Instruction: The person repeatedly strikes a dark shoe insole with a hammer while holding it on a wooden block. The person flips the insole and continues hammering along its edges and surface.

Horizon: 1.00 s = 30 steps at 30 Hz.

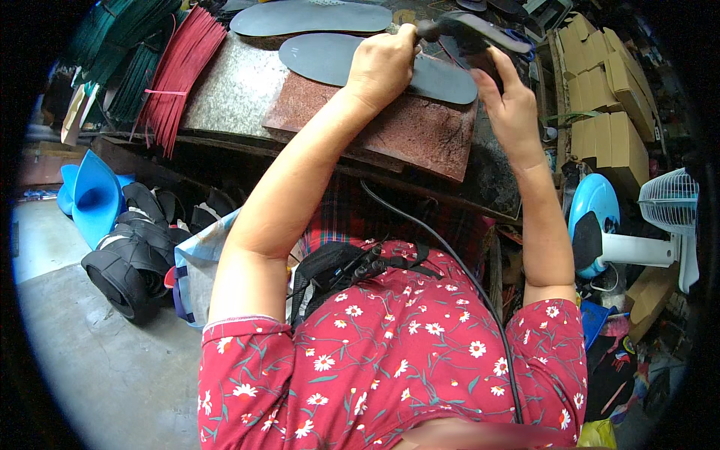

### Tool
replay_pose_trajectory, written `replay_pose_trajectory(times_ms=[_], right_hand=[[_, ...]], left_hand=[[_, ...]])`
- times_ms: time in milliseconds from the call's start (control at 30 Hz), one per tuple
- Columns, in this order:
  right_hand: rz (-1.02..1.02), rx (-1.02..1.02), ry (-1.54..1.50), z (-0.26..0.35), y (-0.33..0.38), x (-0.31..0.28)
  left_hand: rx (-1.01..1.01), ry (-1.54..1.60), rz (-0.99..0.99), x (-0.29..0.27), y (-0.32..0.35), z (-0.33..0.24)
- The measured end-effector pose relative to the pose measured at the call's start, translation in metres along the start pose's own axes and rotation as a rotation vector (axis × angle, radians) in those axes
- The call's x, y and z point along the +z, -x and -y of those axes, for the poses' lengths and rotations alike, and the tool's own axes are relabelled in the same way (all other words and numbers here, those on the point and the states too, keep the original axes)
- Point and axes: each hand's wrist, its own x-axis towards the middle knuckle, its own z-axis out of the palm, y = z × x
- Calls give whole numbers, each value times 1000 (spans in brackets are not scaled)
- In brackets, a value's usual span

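Observation:
My left hand is closed in a fist above the bench, its fingertips at the dark end of a black sandal-like shoe with a grey sole. My right hand grips the other side of that shoe, thumb and forefinger against its black upper. The shoe is tilted and partly blurred, so its exact form is unclear. Beneath my left hand lies a flat grey shoe sole, resting on a reddish stone slab. A second grey sole lies behind it.
Bundles of red strips and dark green strips lie at the left of the bench. Brown cardboard boxes are stacked at the right, above a white-and-blue fan. Black footwear and blue sheets sit at lower left.

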Motion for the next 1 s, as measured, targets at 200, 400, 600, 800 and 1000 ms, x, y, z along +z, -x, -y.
replay_pose_trajectory(times_ms=[200, 400, 600, 800, 1000], right_hand=[[109, 195, 178, -50, 28, 10], [97, 175, 117, -39, 19, 8], [-138, -16, -366, 18, 5, -38], [-64, -12, -68, 12, 1, 1], [-89, 224, 65, -56, 70, -12]], left_hand=[[-589, 916, -377, 5, 3, 20], [-478, 444, -184, 3, 7, 23], [-351, 321, -154, -7, 5, 12], [10, -46, -69, -1, 7, 1], [-647, 1147, -422, -1, 1, 26]])
